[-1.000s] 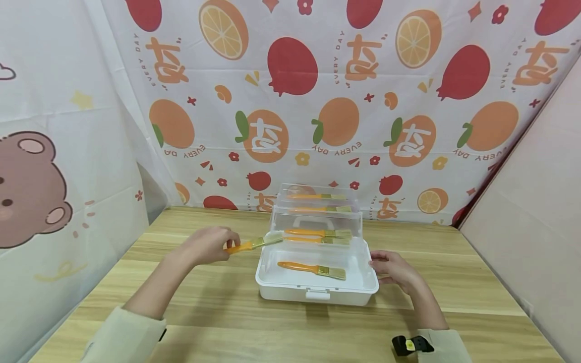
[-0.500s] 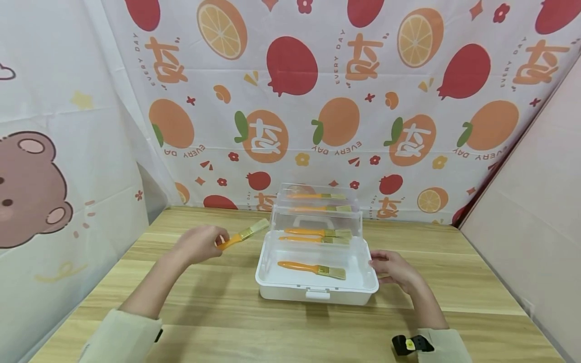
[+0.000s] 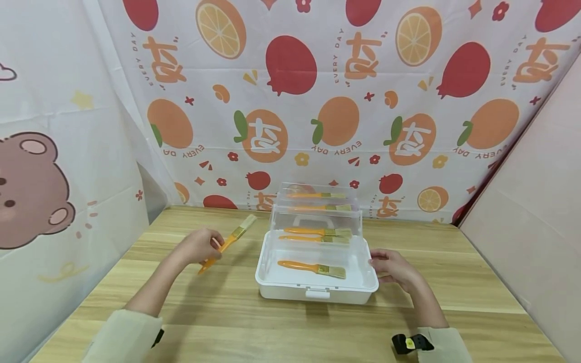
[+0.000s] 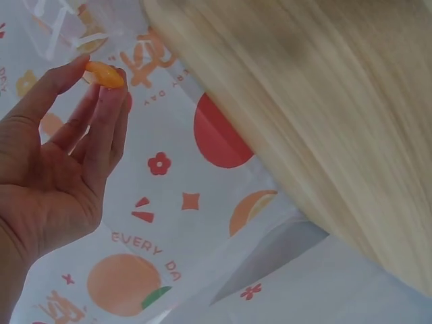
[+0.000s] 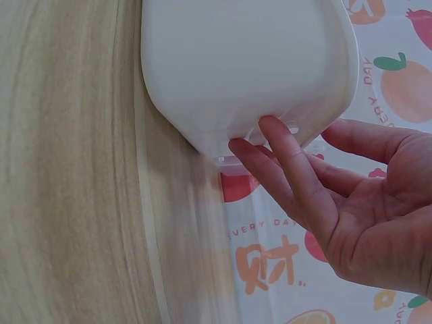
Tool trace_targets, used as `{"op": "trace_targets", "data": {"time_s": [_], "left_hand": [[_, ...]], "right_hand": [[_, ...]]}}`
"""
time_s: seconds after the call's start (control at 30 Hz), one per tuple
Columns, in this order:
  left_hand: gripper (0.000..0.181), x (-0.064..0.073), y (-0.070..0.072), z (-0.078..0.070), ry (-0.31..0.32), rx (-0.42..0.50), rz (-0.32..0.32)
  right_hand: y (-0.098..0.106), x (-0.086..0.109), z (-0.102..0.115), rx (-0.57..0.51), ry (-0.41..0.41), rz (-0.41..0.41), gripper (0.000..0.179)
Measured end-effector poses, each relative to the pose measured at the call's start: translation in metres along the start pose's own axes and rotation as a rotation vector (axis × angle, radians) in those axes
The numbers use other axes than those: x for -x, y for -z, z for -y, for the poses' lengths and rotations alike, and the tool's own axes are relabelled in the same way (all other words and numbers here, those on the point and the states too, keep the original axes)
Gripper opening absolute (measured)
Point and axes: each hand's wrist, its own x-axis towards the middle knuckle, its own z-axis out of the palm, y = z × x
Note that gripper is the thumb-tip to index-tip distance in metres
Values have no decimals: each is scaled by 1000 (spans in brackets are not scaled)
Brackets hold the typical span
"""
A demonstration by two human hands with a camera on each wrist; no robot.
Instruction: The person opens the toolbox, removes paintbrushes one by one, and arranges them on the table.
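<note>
My left hand (image 3: 199, 247) pinches the orange handle of a flat paintbrush (image 3: 230, 240) left of the box, its pale bristles pointing up and away. In the left wrist view the thumb and fingertips meet on the orange handle end (image 4: 106, 75); the bristles are out of sight there. My right hand (image 3: 394, 268) holds the right end of a white plastic box (image 3: 290, 292); the right wrist view has its fingertips (image 5: 272, 124) against the end wall. Inside the box lies one paintbrush (image 3: 310, 268). Behind it, through clear plastic, show further paintbrushes (image 3: 317, 232).
The box's clear lid (image 3: 279, 220) stands raised at the back, with brush shapes showing in it. A white latch (image 3: 317, 294) is on the front wall. The wooden table (image 3: 290, 333) runs back to a fruit-print cloth (image 3: 299, 121); a bear-print cloth (image 3: 91, 151) hangs at left.
My left hand has drawn the paintbrush leftward, away from the box, and turned it steeper, so its handle end now shows below the fingers. The right hand and box have stayed put.
</note>
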Motion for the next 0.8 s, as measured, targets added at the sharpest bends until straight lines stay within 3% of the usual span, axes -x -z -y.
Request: {"op": "trace_targets", "data": {"time_s": [0.3, 0.4, 0.57, 0.8], "left_hand": [[20, -3, -8, 9, 124, 221, 113], [23, -5, -12, 13, 139, 313, 146], [27, -9, -18, 17, 168, 426, 167], [31, -15, -27, 19, 211, 495, 157]], "right_hand": [[1, -1, -2, 7, 11, 18, 46], [1, -1, -2, 6, 16, 25, 46], [1, -1, -1, 9, 12, 17, 45], [0, -1, -1, 10, 3, 0, 45]]}}
